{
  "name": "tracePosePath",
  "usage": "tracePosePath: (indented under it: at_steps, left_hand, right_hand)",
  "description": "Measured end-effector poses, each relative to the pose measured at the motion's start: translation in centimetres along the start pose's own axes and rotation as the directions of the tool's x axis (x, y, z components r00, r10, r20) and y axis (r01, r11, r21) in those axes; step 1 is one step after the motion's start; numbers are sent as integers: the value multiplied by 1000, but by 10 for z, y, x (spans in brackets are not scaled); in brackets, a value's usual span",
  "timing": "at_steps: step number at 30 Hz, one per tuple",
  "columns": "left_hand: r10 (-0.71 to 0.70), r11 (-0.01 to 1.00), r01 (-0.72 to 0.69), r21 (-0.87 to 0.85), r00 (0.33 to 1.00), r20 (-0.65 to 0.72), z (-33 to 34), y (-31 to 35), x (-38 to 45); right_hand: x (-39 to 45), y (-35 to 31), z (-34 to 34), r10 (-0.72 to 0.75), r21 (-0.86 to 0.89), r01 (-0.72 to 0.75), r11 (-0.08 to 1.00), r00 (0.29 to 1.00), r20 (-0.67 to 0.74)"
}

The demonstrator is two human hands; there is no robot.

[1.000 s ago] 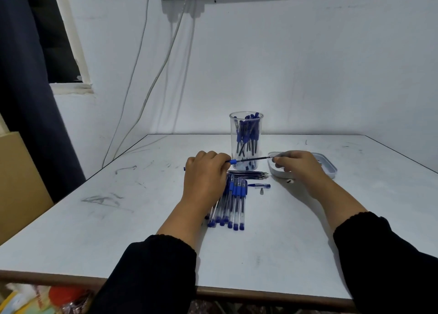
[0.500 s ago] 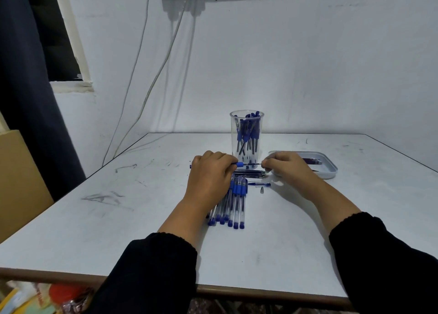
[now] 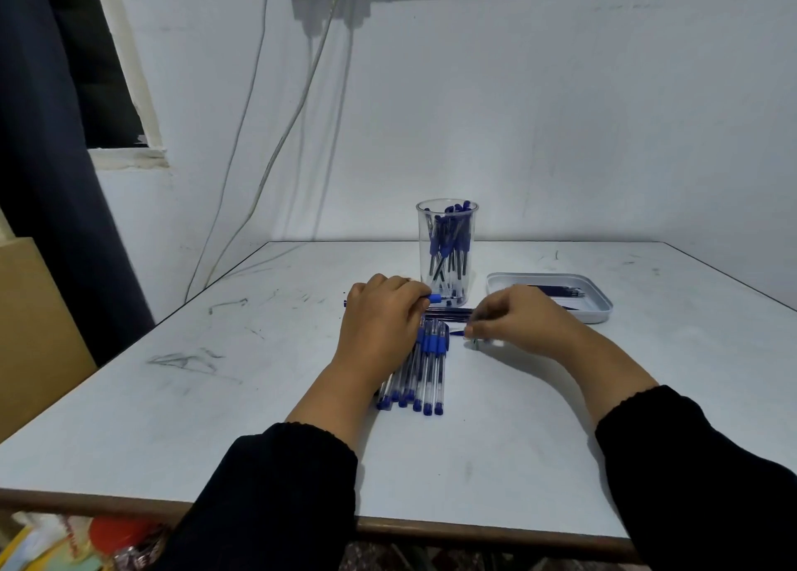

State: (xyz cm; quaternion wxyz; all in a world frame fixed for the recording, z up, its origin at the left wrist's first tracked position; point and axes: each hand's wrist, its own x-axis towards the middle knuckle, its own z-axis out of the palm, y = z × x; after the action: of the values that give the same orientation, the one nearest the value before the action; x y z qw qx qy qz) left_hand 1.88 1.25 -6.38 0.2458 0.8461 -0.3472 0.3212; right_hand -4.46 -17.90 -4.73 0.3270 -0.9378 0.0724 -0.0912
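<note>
A pen barrel (image 3: pixel 434 298) is gripped in the left hand (image 3: pixel 381 324). The blurred right hand's (image 3: pixel 517 324) grip cannot be told; a tip piece (image 3: pixel 474 344) lies just beneath it. Several pens (image 3: pixel 427 372) beside the left hand seem finished, and the refills (image 3: pixel 448 313) just beyond seem left to fit.

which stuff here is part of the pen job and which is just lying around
In the job: left hand gripping a pen, right hand by a small tip piece, refills, row of pens, jar, tray.
Lying about: cardboard box, wall cables, curtain.

left hand (image 3: pixel 381 320) grips pen (image 3: pixel 434 298) | right hand (image 3: pixel 517 324) at small piece (image 3: pixel 475 345), blurred | pen row (image 3: pixel 427 374) partly under left hand
</note>
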Motion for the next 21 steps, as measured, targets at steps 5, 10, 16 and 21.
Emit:
tracePosePath:
  at_steps: [5, 10, 16, 21]
  left_hand:
    - [-6, 1000, 6, 6, 1000, 10, 0, 0, 0]
    - [-15, 1000, 15, 3, 1000, 7, 0, -1, 1]
    - [-6, 1000, 6, -7, 1000, -2, 1, 0, 0]
    - [31, 999, -31, -16, 1000, 2, 2, 1, 0]
  right_hand:
    - [-2, -3, 5, 17, -118, -15, 993, 1000, 16]
    - [1, -7, 0, 37, 345, 9, 938, 991, -126]
    - [-2, -13, 1, 60, 560, 16, 829, 991, -118]
    - [-4, -19, 7, 45, 589, 17, 808, 995, -90]
